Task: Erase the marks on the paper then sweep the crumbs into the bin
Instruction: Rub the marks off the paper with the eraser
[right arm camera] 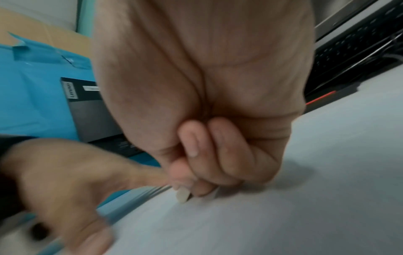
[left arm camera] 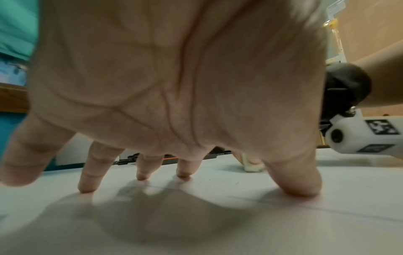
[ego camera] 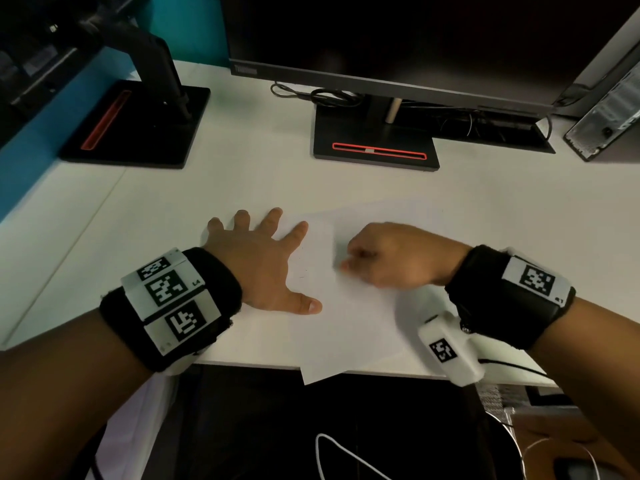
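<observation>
The paper (ego camera: 346, 306) lies askew at the near edge of the desk (ego camera: 242, 174), one corner overhanging. The left hand (ego camera: 256, 261), fingers spread flat, presses its left margin. Just right of it, nearer the sheet's middle, the right hand (ego camera: 388, 258) pinches a small white eraser (right arm camera: 182, 196), tip on the paper. Faint marks (ego camera: 303, 277) lie between the hands. No bin is visible.

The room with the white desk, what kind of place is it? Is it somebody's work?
Probably an office or computer workstation. A dark monitor stands on the white desk, a second monitor stand sits to its left, and a computer tower stands at the right edge.
</observation>
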Demonstrator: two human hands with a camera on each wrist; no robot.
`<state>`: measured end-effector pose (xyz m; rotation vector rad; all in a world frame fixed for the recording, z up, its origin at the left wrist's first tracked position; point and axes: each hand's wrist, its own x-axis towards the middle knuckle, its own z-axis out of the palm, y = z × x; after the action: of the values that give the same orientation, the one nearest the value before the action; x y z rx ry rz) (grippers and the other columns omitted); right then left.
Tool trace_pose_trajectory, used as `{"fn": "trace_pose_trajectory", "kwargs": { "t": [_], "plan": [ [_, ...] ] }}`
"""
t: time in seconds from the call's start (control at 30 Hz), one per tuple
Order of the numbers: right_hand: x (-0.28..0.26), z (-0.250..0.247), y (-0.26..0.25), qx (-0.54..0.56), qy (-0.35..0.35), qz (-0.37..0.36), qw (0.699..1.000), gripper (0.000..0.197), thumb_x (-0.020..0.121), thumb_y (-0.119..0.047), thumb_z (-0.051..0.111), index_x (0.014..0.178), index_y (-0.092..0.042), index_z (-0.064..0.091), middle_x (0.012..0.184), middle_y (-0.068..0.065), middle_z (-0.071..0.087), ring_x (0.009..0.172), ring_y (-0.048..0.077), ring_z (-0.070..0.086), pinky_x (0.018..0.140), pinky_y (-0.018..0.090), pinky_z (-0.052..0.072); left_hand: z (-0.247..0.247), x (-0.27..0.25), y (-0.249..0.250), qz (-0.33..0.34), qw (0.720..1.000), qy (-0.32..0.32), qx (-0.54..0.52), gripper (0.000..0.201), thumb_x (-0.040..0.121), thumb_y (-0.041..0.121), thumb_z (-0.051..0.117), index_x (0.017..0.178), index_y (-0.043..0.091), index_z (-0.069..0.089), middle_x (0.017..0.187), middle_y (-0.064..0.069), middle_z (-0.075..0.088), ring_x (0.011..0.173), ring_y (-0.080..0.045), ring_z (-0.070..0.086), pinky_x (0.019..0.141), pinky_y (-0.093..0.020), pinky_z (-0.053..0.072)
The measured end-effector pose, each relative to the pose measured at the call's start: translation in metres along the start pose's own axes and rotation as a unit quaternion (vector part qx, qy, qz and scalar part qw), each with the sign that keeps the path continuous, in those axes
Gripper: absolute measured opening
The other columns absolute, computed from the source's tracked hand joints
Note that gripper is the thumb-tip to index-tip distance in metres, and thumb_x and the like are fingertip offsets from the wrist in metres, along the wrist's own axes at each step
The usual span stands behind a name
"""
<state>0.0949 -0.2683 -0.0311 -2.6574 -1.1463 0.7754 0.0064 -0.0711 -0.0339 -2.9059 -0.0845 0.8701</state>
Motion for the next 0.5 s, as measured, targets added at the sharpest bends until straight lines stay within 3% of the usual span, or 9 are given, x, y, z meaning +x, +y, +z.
{"fn": "trace_pose_trajectory", "kwargs": {
  "t": [0.13,0.23,0.33,0.43,0.5],
  "plan": [
    [0.002,0.0,0.01,0.001,0.067,0.024,0.997,0.042,0.102,-0.037,0.049,0.068,-0.012,0.048,0.069,0.0,0.053,0.067,0.022,0.049,0.056,0.03,0.035,-0.001,-0.001,0.0,-0.001,1.0,-0.006,-0.002,0.123,0.062,0.102,0.035,0.154,0.042,-0.021,0.166,0.0,-0.022,0.151,-0.042,-0.001,0.117,-0.063,0.012],
    [-0.005,0.007,0.004,0.017,0.012,-0.02,1.0,0.04,0.101,-0.039,0.049,0.069,-0.014,0.049,0.07,-0.003,0.055,0.065,0.018,0.05,0.061,0.032,0.041,-0.003,0.0,0.0,0.003,1.0,-0.011,0.003,0.124,0.061,0.102,0.037,0.154,0.043,-0.021,0.166,-0.001,-0.021,0.15,-0.043,0.001,0.117,-0.063,0.012],
    [-0.005,0.001,0.012,0.057,-0.003,0.003,0.998,0.042,0.099,-0.04,0.051,0.071,-0.008,0.056,0.062,-0.001,0.058,0.056,0.016,0.049,0.063,0.037,0.048,-0.009,0.001,0.003,0.008,1.0,-0.013,0.011,0.124,0.063,0.099,0.042,0.155,0.041,-0.019,0.166,-0.005,-0.018,0.15,-0.043,0.001,0.117,-0.062,0.012],
    [-0.004,-0.002,0.02,0.119,0.018,0.04,0.992,0.041,0.098,-0.038,0.053,0.071,-0.007,0.058,0.055,-0.003,0.058,0.045,0.014,0.047,0.054,0.033,0.046,-0.013,0.0,0.008,0.057,0.998,0.022,-0.005,0.12,0.072,0.089,0.053,0.153,0.044,-0.022,0.165,-0.008,-0.023,0.151,-0.04,-0.01,0.12,-0.061,0.006],
    [-0.005,0.0,0.023,0.136,0.025,0.051,0.989,0.04,0.099,-0.038,0.053,0.072,-0.009,0.058,0.056,-0.004,0.061,0.043,0.013,0.047,0.052,0.03,0.046,-0.017,0.003,0.011,0.119,0.992,0.038,-0.032,0.119,0.077,0.078,0.061,0.153,0.043,-0.023,0.164,-0.005,-0.026,0.152,-0.033,-0.015,0.123,-0.052,0.005]
  ]
}}
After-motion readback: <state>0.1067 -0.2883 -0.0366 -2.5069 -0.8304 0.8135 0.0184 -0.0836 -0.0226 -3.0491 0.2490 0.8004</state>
